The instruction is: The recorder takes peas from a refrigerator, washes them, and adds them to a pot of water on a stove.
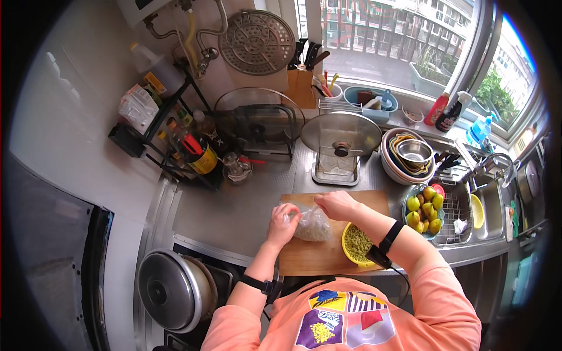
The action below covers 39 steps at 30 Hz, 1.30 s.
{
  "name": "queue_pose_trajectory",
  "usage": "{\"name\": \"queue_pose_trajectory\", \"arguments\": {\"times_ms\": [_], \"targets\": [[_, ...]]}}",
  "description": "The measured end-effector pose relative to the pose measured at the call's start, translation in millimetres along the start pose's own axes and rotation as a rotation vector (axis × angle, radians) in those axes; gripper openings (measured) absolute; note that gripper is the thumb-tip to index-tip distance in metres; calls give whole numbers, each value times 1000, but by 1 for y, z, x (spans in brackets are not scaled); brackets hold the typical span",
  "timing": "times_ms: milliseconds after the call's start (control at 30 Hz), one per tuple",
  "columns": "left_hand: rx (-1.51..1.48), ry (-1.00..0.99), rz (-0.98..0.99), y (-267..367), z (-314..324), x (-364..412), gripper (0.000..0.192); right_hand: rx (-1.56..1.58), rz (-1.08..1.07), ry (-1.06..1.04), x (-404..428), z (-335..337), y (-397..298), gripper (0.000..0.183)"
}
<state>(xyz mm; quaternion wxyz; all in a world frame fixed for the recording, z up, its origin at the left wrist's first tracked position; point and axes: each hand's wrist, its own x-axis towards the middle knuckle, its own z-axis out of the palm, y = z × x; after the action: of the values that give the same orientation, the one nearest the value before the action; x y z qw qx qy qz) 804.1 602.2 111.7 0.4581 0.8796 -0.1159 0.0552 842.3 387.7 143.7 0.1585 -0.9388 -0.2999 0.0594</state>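
A clear plastic bag [314, 229] with pale contents that I cannot make out rests on a wooden cutting board [303, 259]. My left hand [283, 223] pinches the bag's plastic on its left side. Above the bag, my right hand [337, 205] has its fingers closed on the gathered top of the plastic. A yellow basket [344, 245] of small green beans or peas stands on the board to the right of the bag, partly hidden under my right forearm.
Right of the board are a bowl of green-brown fruit [425, 210] and the sink [487, 215]. Behind it stand a metal tray [336, 177], a glass lid [341, 127] and stacked bowls [406, 155]. A lidded pot [167, 291] sits on the stove at left, below a bottle rack [175, 145].
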Motion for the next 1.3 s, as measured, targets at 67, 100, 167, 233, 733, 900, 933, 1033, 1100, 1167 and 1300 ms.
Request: {"name": "queue_pose_trajectory", "arguments": {"times_ms": [67,100,167,233,733,900,933,1033,1100,1167,1300], "targets": [[-5,50,174,3,7,-1,24,177,-7,-11,-1,-12,-9,9],[60,24,217,1,13,0,27,254,-48,39,-2,-11,-11,9],[115,-21,269,-6,22,2,30,299,-75,34,-4,-1,-20,9],[314,-154,236,-22,28,10,26,269,-99,75,-10,0,-28,10],[-184,-10,375,192,66,-19,21,1339,547,548,-243,-39,-44,97],[-481,-446,534,287,148,-127,15,1478,631,869,-389,-31,-82,92],[-618,-588,410,310,164,-158,16,1486,588,1026,-428,-27,-97,81],[-540,-848,503,365,213,-247,17,1492,657,1330,-554,4,-143,73],[-453,-1018,602,388,248,-301,18,1453,733,1461,-625,15,-180,70],[-470,-1043,793,417,274,-360,21,1417,817,1601,-689,33,-221,67],[-697,-1548,608,462,335,-486,47,1226,818,1968,-800,78,-301,58]]}}
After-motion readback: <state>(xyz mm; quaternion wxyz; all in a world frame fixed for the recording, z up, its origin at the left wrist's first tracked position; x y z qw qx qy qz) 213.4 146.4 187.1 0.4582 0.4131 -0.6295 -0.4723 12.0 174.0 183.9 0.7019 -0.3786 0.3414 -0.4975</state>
